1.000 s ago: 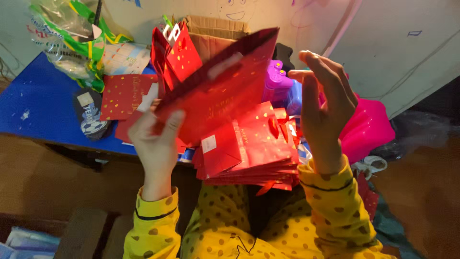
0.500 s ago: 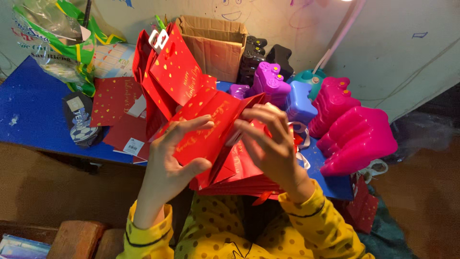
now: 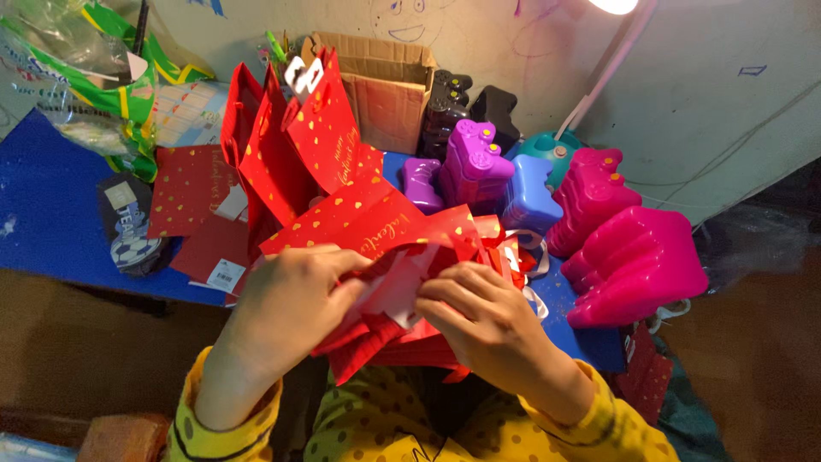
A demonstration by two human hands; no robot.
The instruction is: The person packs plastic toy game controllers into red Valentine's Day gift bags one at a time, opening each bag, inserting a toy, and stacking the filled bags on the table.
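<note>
Your left hand [image 3: 286, 304] and right hand [image 3: 487, 321] both pinch flat red gift bag [image 3: 376, 235] atop flat stack [image 3: 402, 342], tabletop [image 3: 51, 222] near edge. Opened bags [image 3: 291, 145] stand behind; stack remains unopened.

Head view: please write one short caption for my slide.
Both hands, left hand and right hand, open a red paper gift bag beside pink plastic cases.
</note>
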